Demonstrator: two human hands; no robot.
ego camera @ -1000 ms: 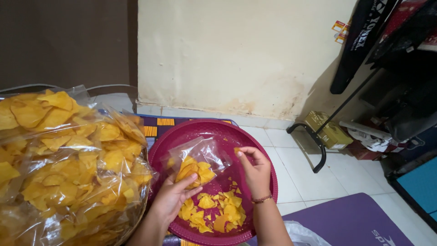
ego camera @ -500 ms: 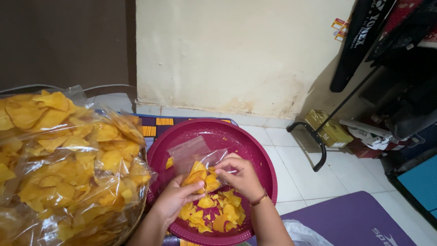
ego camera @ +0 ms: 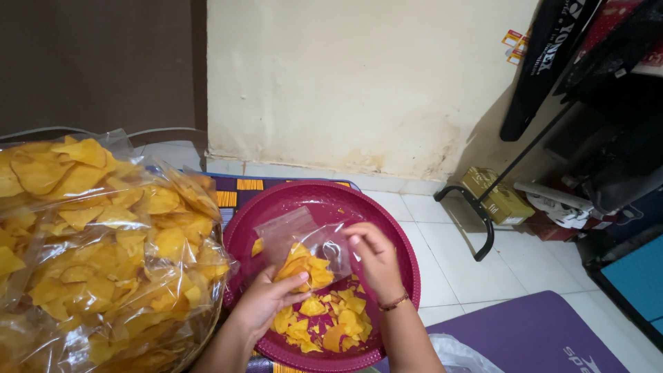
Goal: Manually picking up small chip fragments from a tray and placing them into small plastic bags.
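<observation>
Small clear bag [ego camera: 304, 238], centre frame: left hand [ego camera: 266, 298] pinches its base, right hand [ego camera: 373, 259] holds its mouth; chips [ego camera: 304, 266] may spill into the maroon basin [ego camera: 394, 228] if it sags.

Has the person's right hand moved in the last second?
Yes. The right hand dropped from above the maroon tray centre toward the small clear bag, now at its mouth.

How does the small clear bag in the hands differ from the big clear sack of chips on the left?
The small clear plastic bag is partly filled and held over the maroon tray by both hands; the large clear plastic sack is bulging full and untouched beside it. Both hold yellow chips.
</observation>
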